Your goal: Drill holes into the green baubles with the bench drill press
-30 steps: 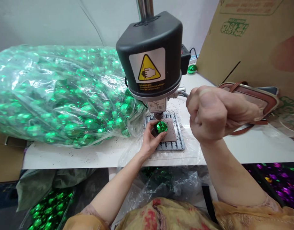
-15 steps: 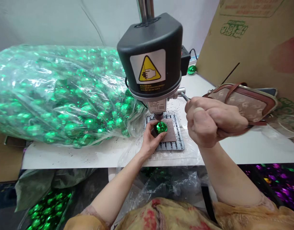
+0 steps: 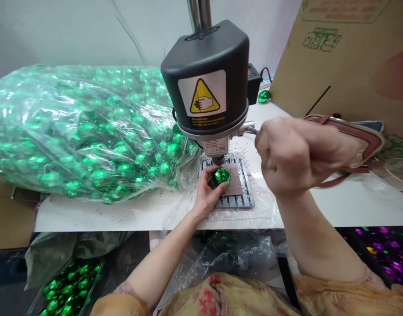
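A bulging clear plastic bag of green faceted baubles (image 3: pixel 83 131) lies left of the left hand (image 3: pixel 208 193); a brown-trimmed purse (image 3: pixel 374 139) sits just beyond the right hand (image 3: pixel 296 153).

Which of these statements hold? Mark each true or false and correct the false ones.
The left hand holds a green ball under the drill press. True.
The right hand lies open. False: it is a fist around the lever.
A clear plastic bag of green balls lies left of the drill press. True.
The warning label shows a flame. False: it shows a hand.
The brown pad sits on a slotted metal plate. True.
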`<state>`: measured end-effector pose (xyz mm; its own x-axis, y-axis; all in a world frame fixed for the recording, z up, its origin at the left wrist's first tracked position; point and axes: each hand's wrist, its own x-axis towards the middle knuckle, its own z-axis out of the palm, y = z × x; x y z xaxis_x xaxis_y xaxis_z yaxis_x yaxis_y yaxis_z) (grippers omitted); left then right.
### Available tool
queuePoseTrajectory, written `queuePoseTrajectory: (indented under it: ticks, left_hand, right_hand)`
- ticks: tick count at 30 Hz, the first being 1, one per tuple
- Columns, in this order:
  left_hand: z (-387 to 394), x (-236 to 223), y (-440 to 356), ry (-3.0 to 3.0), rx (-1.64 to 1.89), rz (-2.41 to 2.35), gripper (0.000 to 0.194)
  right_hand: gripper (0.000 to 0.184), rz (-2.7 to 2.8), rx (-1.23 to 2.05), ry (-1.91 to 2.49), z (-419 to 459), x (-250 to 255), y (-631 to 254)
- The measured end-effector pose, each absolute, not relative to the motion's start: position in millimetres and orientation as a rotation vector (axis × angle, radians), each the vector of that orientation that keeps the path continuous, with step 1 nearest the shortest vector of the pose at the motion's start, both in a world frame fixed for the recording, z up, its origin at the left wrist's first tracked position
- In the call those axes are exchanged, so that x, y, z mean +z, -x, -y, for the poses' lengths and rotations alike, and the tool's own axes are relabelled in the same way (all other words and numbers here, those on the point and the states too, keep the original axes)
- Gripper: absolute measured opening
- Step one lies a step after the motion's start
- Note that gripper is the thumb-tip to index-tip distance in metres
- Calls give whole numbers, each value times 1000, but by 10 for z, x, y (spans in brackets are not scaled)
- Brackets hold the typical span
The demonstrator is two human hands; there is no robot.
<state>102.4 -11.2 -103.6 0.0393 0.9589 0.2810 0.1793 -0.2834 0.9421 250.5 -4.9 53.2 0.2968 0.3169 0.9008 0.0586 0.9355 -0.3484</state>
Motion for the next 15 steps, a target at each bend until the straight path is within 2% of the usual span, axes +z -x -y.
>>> queuePoseTrajectory:
  ticks: [4,6,10,12,15]
  left_hand:
    - [325,-983,-1008,-1820,1495,-1372,39]
    - [558,-981,-931,-2170,1509,-1257,35]
    - [1072,-1080,-661,-2956,1052,-719,25]
    - [1213,-1128,-520,-3131,813,-618,27]
    - [1147,-1101,-371,-3069,848,-620,37]
  right_hand:
    - [47,1150,314,384,12,848,-2444]
    - [47,1136,343,357,-15,903,-2430]
    - [47,1127,380,311,-32,886,-2428]
    - [47,1123,391,308,-32,870,-2436]
    - [45,1129,376,320,-30,860,-2450]
